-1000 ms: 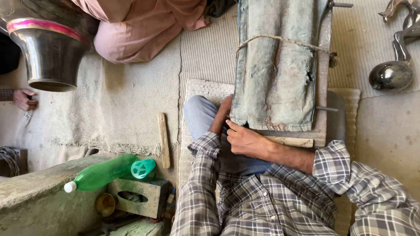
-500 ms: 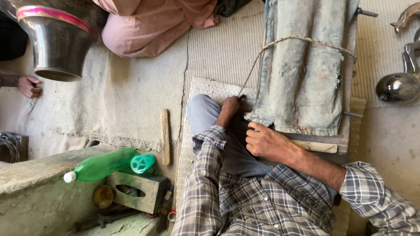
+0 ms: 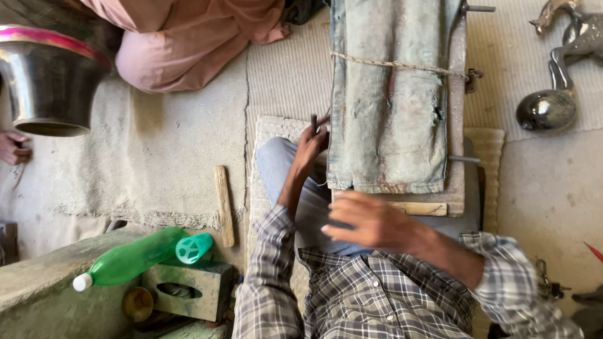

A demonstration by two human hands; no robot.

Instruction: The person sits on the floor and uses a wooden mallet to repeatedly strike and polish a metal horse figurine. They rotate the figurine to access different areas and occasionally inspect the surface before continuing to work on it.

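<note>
My left hand (image 3: 309, 146) reaches up beside the left edge of a worn denim cloth (image 3: 387, 93) tied with a cord over a board. Its fingers pinch a thin dark tool (image 3: 314, 123) that points upward. My right hand (image 3: 369, 222) hovers over my lap just below the cloth's lower edge. It is blurred, with fingers loosely apart and nothing seen in it. Both my arms are in plaid sleeves, and my knee in blue-grey trousers (image 3: 274, 165) lies under the left arm.
A person in pink clothing (image 3: 190, 40) sits at the top. A steel vessel (image 3: 44, 81) and another person's hand (image 3: 8, 146) are at left. Nearby lie a wooden stick (image 3: 224, 205), a green bottle (image 3: 136, 257), a metal horse figure (image 3: 574, 36) and a red-handled tool (image 3: 602, 259).
My right hand has left the cloth's lower edge and dropped toward my lap. My left hand has risen along the cloth's left edge and now shows a thin dark tool.
</note>
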